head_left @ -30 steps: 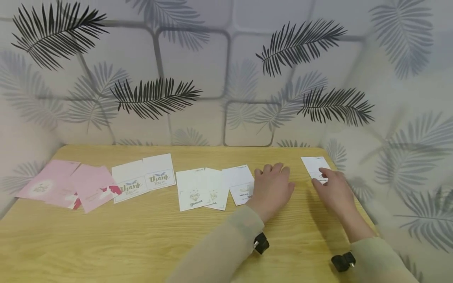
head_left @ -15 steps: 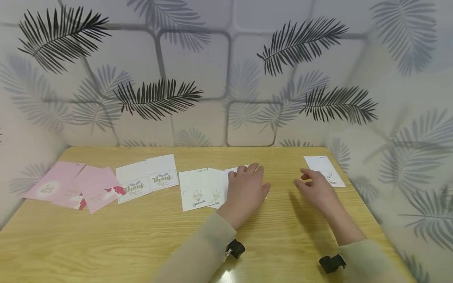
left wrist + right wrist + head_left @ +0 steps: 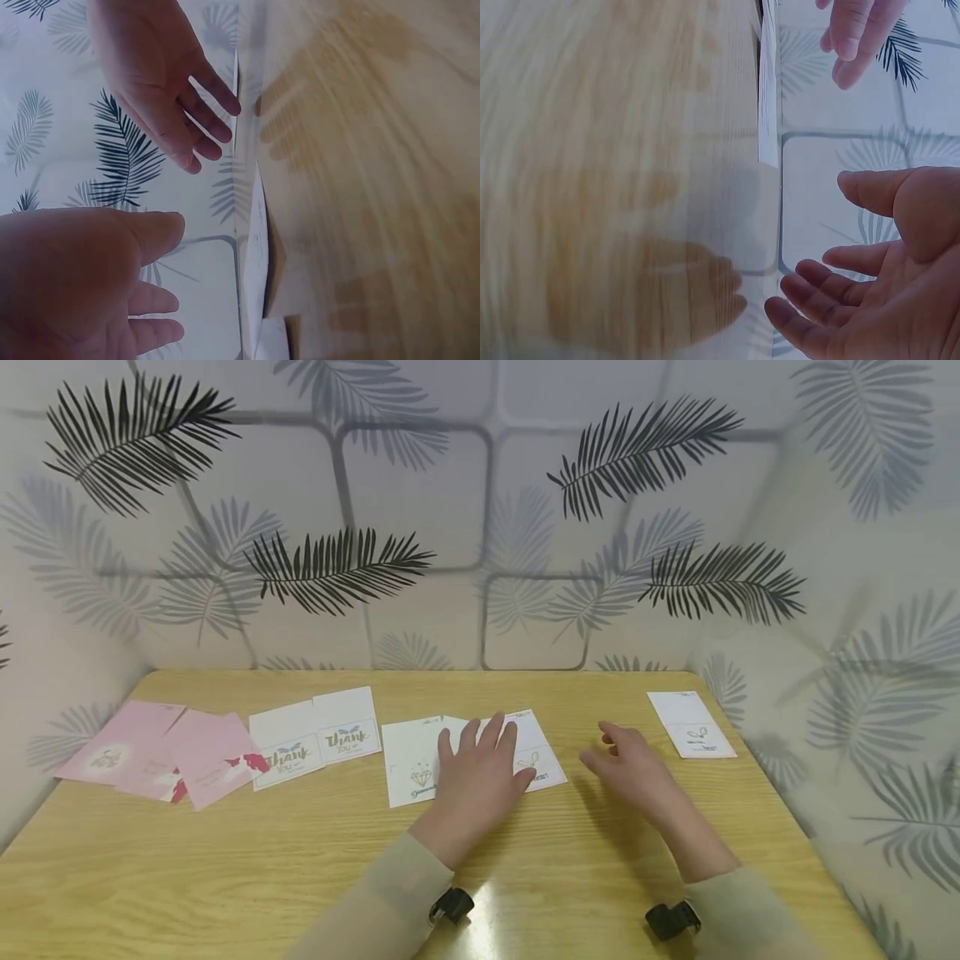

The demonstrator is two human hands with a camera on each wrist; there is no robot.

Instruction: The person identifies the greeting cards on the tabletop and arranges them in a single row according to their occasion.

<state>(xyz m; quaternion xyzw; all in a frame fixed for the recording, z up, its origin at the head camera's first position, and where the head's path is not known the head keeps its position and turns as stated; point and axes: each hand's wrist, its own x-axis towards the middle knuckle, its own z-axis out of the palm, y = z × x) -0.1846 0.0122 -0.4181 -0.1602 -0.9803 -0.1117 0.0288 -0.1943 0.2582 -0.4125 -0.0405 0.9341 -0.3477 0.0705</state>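
Three sets look grouped: pinks (image 3: 213, 756), thank-yous (image 3: 313, 737), diamonds (image 3: 410, 756); hearts not yet.
Left hand (image 3: 480, 777): fingers apart, empty, partly hiding one heart card (image 3: 538, 747); right hand (image 3: 636, 768): same, other heart card (image 3: 692, 725) right of its fingers.

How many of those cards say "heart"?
2 visible: one heart card partly covered by the left hand, another heart card lying right of the right hand. More could be hidden under the left hand.

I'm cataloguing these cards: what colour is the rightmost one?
The rightmost card is mainly white, with a small gold-toned design; the head view shows it best.
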